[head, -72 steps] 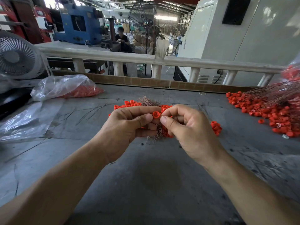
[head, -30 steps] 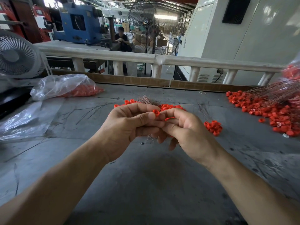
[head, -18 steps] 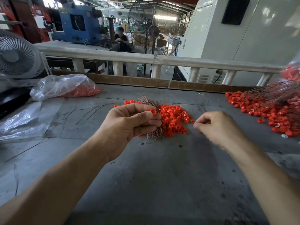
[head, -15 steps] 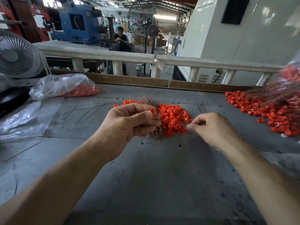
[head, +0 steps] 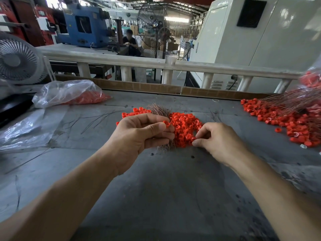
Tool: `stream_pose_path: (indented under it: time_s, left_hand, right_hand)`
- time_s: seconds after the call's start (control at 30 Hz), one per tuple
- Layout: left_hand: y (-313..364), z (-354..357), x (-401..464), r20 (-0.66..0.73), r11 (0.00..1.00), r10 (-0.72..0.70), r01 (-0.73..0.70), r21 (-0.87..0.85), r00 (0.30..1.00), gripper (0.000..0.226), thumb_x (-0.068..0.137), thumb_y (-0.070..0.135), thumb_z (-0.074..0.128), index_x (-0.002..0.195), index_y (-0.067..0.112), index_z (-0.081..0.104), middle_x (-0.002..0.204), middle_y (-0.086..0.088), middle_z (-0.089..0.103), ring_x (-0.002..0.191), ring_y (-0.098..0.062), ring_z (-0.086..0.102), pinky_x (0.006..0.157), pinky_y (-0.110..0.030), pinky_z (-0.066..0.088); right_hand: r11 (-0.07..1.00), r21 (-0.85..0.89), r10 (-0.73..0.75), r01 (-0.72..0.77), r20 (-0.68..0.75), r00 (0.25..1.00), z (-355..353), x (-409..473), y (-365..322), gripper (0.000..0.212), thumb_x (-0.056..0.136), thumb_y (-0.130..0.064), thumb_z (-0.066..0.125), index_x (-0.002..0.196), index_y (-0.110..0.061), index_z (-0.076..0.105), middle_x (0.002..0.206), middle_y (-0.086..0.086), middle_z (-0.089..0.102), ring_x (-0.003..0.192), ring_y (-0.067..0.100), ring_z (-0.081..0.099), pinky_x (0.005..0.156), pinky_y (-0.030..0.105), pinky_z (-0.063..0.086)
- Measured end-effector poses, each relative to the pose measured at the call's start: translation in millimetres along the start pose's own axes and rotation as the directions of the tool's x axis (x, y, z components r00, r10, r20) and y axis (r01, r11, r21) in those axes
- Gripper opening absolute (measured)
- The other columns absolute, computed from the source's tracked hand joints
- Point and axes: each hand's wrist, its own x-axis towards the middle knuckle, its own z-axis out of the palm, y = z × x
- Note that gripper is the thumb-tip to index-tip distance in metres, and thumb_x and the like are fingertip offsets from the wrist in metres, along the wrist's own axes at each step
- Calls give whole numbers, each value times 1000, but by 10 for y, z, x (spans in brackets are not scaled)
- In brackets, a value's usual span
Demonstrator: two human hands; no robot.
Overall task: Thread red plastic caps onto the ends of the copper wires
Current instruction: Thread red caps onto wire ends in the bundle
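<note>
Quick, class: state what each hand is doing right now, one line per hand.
Left hand: grips the copper wire bundle, one red cap at its fingertips.
Right hand: pinches at the loose cap pile.

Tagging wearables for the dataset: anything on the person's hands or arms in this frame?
Nothing worn. The left hand and right hand are bare, no gloves, rings or watch visible. Both forearms are bare to the frame edge, with no sleeves in view.

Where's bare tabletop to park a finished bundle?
Bare: the near tabletop between the forearms, and the strip between the middle cap pile and the right-hand cap heap. Crowded: left edge under plastic bags and stray wires; the right heap has wires across it.
</note>
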Motion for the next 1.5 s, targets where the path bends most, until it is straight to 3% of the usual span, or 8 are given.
stream_pose_path:
  time_s: [0.1,0.27,0.47,0.63,0.87,1.23,1.33,1.5]
  left_hand:
    - [-6,-11,3,8,1000,-6,6,5,1000,21,77,12,75,97,7,77,105,-25,74,90,-30,76,71,-28,61]
    - [-17,-8,0,16,1000,-11,11,8,1000,20,76,13,76,95,8,78,105,-25,74,91,-30,76,72,-28,61]
    - [-12,9,-3,12,1000,-11,11,10,1000,19,75,13,75,94,9,78,103,-25,74,90,-30,76,71,-28,61]
    - [-23,11,-6,25,1000,-9,9,26,1000,19,78,12,74,96,7,76,103,-24,74,91,-30,76,73,-29,61]
    - [-26,30,-17,28,999,5,-6,47,1000,17,78,13,73,94,8,77,97,-25,75,90,-29,76,72,-29,61]
    - [-45,35,-13,34,992,62,-66,105,997,20,76,14,74,95,9,77,95,-24,75,88,-29,76,76,-31,62]
    - [-56,37,-9,33,984,94,-98,149,995,24,77,13,74,99,6,74,94,-22,76,87,-28,76,78,-31,62]
    - [-67,63,-22,37,961,153,-157,227,988,29,78,12,72,104,0,71,92,-20,76,85,-25,76,76,-28,61]
  right_hand:
    - [998,64,20,-20,11,1000,-46,7,14,21,77,-24,89,79,-27,68,75,-9,66,70,13,62,61,27,42]
    - [996,88,19,-18,-12,1000,-56,-9,-4,19,74,-28,91,73,-30,72,77,-12,68,73,7,61,60,26,41]
    - [969,248,29,-15,-54,998,-10,26,28,19,79,-15,87,73,-24,71,56,-6,65,49,6,57,51,26,47]
    - [787,612,-64,76,-42,997,-121,-58,-136,15,85,2,76,82,-11,70,64,9,71,57,21,69,54,35,60]
    - [648,737,-219,193,-63,974,-90,-270,-477,15,79,3,80,85,-9,72,69,7,73,59,16,71,56,22,56]
    - [754,550,-323,360,-166,932,-53,-357,-532,17,88,-11,78,86,-28,76,71,-5,74,65,13,72,63,31,62]
    - [793,443,-366,418,-201,909,-50,-367,-538,12,85,-15,81,86,-27,77,75,-8,72,70,15,70,67,40,61]
    - [807,354,-414,472,-230,881,-83,-391,-558,8,84,-13,81,87,-21,79,79,-10,69,76,10,67,71,33,57]
